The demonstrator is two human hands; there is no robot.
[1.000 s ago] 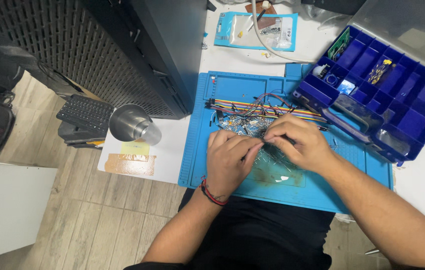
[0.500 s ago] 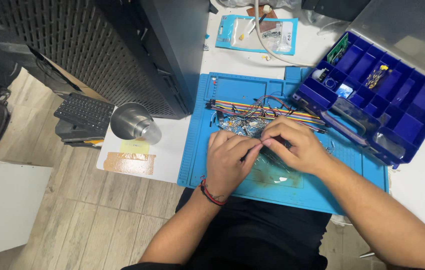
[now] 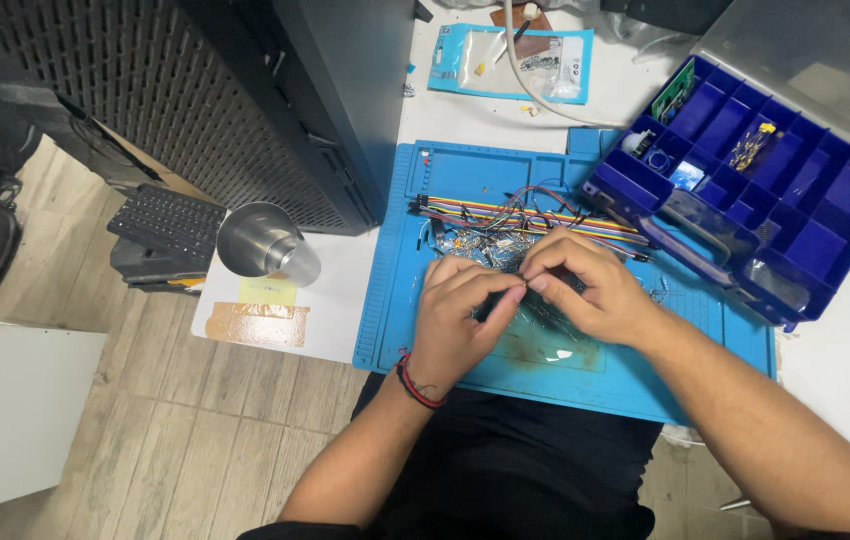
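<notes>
Since a second ago my hands have barely shifted: both are still over the middle of the blue mat, fingertips meeting, so I judge the fiddly joining work on the wires is still in hand and not yet finished. My left hand is closed in a pinch grip on a thin dark wire, and my right hand pinches the same wire from the other side, the two sets of fingertips touching; what sits at the wire's end is too small to tell. The wire lies on the mat, just below a flat ribbon of many-coloured jumper leads and a tangle of loose leads beside them. To the right, touching the mat's edge, a dark blue compartment box stands open, with small parts in several cells and a green board upright in a far corner cell. Beyond the mat on the white table lies a flat rectangular light-blue packet with a clear window. To the left, a steel cup stands above a yellow note and a brown strip of tape.
</notes>
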